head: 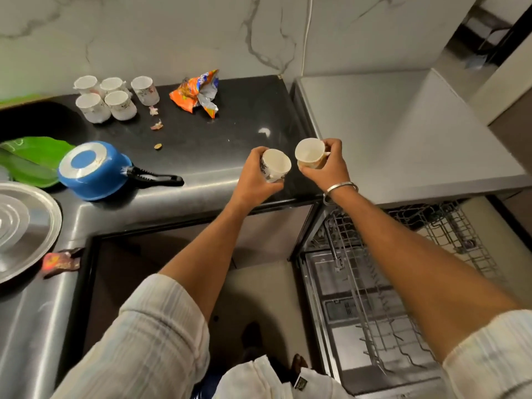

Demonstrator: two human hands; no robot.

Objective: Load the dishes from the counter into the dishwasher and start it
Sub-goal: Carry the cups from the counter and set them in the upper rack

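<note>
Left hand (pixel 253 174): fingers curled round a small white printed cup (pixel 275 165), mouth tilted toward the camera, above the dark glossy counter (pixel 224 139). Right hand (pixel 328 165): fingers wrapped round a second cup (pixel 310 153), thumb near its handle. Five matching cups (pixel 112 97) cluster at the back. Dishwasher (pixel 374 283): open, wire racks. Blue saucepan (pixel 95 171): upturned, black handle.

I am standing in a home kitchen. A dark counter (pixel 201 145) is running along a marble-veined wall (pixel 172 33), with a sink (pixel 31 119) sitting at its left end. Cups (pixel 110 97), an upturned blue pan (pixel 95 169) and a steel plate (pixel 26 228) are lying on it, and a dishwasher (pixel 403 133) is standing open, its wire rack (pixel 371 298) showing.
</note>
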